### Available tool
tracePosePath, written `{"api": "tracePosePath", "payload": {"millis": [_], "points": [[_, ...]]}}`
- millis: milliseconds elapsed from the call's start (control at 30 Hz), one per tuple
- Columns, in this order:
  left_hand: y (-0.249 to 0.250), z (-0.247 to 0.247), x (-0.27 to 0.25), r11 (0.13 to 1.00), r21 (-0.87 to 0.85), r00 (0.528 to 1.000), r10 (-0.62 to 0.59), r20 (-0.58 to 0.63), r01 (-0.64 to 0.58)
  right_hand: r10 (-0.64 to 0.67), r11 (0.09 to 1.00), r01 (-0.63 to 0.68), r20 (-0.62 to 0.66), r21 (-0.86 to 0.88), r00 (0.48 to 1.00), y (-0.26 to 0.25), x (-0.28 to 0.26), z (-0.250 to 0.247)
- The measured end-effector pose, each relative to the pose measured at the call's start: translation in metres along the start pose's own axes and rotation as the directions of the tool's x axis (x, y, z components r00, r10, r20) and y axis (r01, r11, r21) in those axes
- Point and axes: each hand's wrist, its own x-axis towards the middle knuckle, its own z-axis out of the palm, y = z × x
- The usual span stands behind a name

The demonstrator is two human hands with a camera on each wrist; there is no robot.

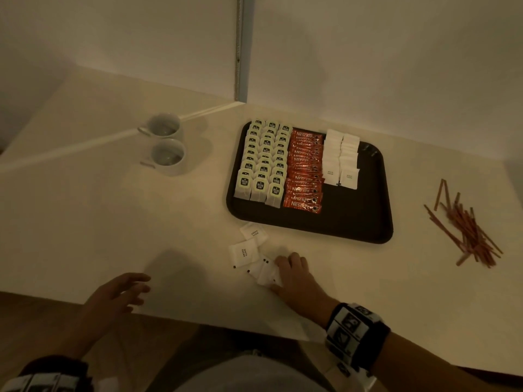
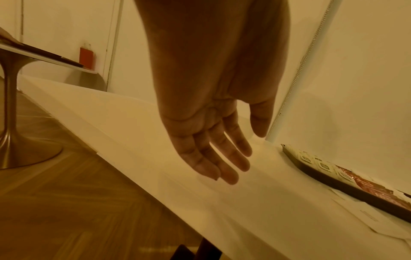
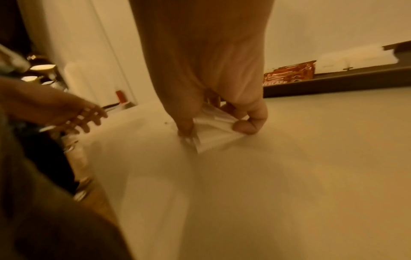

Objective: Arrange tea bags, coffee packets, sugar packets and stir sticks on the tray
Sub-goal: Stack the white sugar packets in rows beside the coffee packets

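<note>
Tabletop point(image 1: 325, 278), pale and broad, carries everything. Next in size is the dark tray point(image 1: 356, 222), holding three columns of tea bags point(image 1: 261, 162) on its left, a column of red coffee packets point(image 1: 305, 171) beside them, then two columns of white sugar packets point(image 1: 341, 157). Two white cups point(image 1: 167, 142) stand left of the tray. Stir sticks point(image 1: 467, 230) lie heaped to its right. The right hand point(image 1: 297, 278) pinches several loose sugar packets point(image 3: 211, 128) near the tray's front edge; two more packets point(image 1: 249, 244) lie just beside. The left hand point(image 2: 213, 140) hovers with fingers relaxed, holding nothing.
</note>
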Motion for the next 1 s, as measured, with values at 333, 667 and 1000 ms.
{"api": "tracePosePath", "payload": {"millis": [333, 667, 1000], "points": [[0.035, 0.005, 0.006, 0.992, 0.093, 0.995, 0.086, 0.050, -0.090, 0.023, 0.991, -0.042, 0.143, 0.131, 0.990, 0.006, 0.011, -0.029], [0.199, 0.089, 0.038, 0.910, -0.164, 0.841, 0.415, 0.348, -0.381, -0.271, 0.714, 0.228, -0.039, 0.662, 0.962, -0.017, 0.025, -0.179], [0.308, 0.185, 0.062, 0.754, -0.646, 0.776, 0.478, 0.411, -0.122, 0.154, 0.559, 0.130, -0.257, 0.819, 0.954, -0.032, 0.074, -0.224]]}}
